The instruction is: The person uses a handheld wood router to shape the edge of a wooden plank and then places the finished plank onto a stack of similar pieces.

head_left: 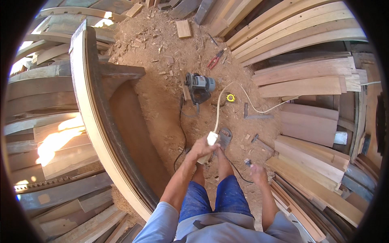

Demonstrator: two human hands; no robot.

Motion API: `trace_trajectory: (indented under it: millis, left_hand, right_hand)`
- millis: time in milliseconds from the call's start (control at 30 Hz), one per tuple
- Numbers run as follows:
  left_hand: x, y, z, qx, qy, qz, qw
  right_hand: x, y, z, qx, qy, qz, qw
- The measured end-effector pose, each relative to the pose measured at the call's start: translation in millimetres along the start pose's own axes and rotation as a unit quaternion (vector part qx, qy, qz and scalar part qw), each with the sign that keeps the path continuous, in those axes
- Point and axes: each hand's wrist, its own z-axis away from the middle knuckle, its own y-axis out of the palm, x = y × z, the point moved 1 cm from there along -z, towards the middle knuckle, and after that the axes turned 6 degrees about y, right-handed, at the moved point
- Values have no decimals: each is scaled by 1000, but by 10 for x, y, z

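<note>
My left hand (201,148) is closed round a white extension socket (212,138) in front of my knees. From its far end a white cord (219,106) arches across to the right. Lower and further right, my right hand (259,174) pinches a dark plug (247,162), apart from the socket. A black cable (239,172) runs near this hand and back toward my legs. Beyond the hands, a grey power tool that looks like a circular saw (200,84) lies on the sawdust-covered ground, with a dark cable (181,129) trailing from it.
A yellow tape measure (231,97), a metal square (258,116), a hammer (262,143) and red-handled pliers (214,60) lie on the ground. A long curved timber piece (90,93) stands at left. Stacked boards (310,121) line the right, and more planks (44,95) lie at left.
</note>
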Motion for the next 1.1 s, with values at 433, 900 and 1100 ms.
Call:
trace_trajectory:
  millis: [433, 900, 1100]
  left_hand:
    - [-434, 924, 447, -49, 186, -260, 946]
    - [806, -2204, 2525, -514, -111, -407, 747]
    - [849, -2195, 2554, -500, -116, -424, 746]
  right_hand:
    - [284, -18, -1015, -91, 136, -150, 975]
    - [161, 387, -1707, 17, 125, 37, 991]
    - [2077, 379, -2143, -28, -94, -14, 995]
